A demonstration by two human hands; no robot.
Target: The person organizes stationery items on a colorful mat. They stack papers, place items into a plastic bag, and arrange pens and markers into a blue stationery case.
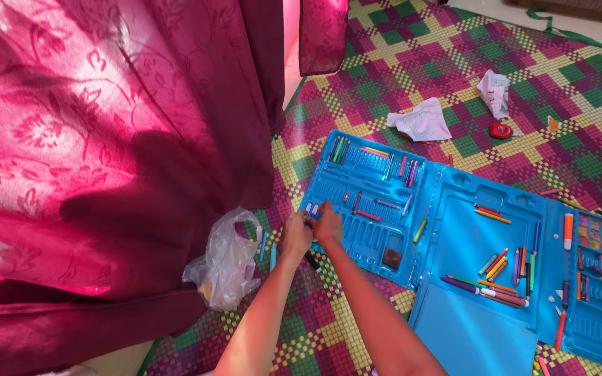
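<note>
Meeting at the near left corner of an open blue case (pixel 454 230), the left hand (pixel 295 235) and right hand (pixel 329 224) pinch small crayons (pixel 310 212) (fingers closed on them) at the case's edge. A crimson curtain (pixel 106 153) hems in the left side, with a clear plastic bag (pixel 228 261) just beside the wrists. Open room lies to the right and beyond, where a checked woven mat (pixel 454 63) covers the floor, strewn with crumpled paper (pixel 423 120) and loose pens (pixel 485 289).
</note>
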